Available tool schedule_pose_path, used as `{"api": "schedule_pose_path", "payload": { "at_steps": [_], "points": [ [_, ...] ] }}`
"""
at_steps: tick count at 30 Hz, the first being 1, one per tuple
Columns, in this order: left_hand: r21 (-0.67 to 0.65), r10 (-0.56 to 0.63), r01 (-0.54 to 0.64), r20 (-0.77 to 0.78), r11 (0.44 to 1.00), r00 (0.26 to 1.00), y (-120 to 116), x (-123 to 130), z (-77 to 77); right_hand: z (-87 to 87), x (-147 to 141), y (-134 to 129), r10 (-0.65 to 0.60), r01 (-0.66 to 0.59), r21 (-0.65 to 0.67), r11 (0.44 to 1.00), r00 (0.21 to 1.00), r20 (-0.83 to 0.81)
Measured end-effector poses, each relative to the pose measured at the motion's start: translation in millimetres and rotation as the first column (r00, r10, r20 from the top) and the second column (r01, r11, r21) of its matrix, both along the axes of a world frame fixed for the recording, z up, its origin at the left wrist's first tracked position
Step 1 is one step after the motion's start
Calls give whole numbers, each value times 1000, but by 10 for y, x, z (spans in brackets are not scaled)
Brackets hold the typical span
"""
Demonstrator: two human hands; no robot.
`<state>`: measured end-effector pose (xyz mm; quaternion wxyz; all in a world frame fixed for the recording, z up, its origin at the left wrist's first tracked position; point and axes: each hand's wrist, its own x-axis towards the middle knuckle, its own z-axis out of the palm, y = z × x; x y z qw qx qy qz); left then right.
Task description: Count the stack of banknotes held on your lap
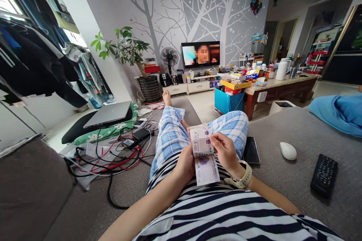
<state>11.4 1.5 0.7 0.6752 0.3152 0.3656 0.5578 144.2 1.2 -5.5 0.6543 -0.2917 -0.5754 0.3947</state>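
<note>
Several purple-and-white banknotes (207, 171) are held over my lap, between both hands. My left hand (186, 162) is closed on their left edge. At the upper right edge, my right hand (225, 151) pinches the upper notes with thumb and fingertips. One note hangs lower than the rest and shows its printed face. A pale watch (242, 177) is on my right wrist. Beneath the notes are my blue checked trousers (172, 131) and striped shirt (226, 211). Right of my leg lies a dark phone (251, 150).
On the grey sofa to my right are a white mouse (288, 151), a black remote control (324, 175) and a blue cloth (339, 111). Tangled cables (113, 158) and a laptop (109, 114) lie to my left. A cluttered table (283, 86) and a TV (200, 54) stand ahead.
</note>
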Motion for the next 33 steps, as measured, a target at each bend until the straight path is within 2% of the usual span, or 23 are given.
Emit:
{"api": "schedule_pose_path", "payload": {
  "at_steps": [5, 12, 18, 23, 28, 33],
  "points": [
    [-97, 29, -24, 47, 995, 998, -69, 18, 99, -28, -2, 19, 98, -98, -10, 995, 995, -28],
    [-81, 9, -5, 44, 997, 999, -78, 23, 115, -64, 3, 139, -109, 107, -65, 992, 994, -28],
    [-33, 22, -21, 14, 999, 1000, -87, 10, 72, -100, 3, 187, -95, 93, -120, 988, 995, -8],
    [-61, 23, -20, 38, 998, 999, -79, 18, 70, -104, 7, 178, -106, 110, -116, 987, 994, 42],
    [-122, 25, -11, 112, 992, 993, -86, 33, 102, -95, 9, 160, -130, 134, -91, 987, 990, 48],
    [-116, 29, -17, 106, 993, 994, -100, 51, 145, -62, 18, 105, -103, 105, -43, 994, 994, 35]
  ]
}}
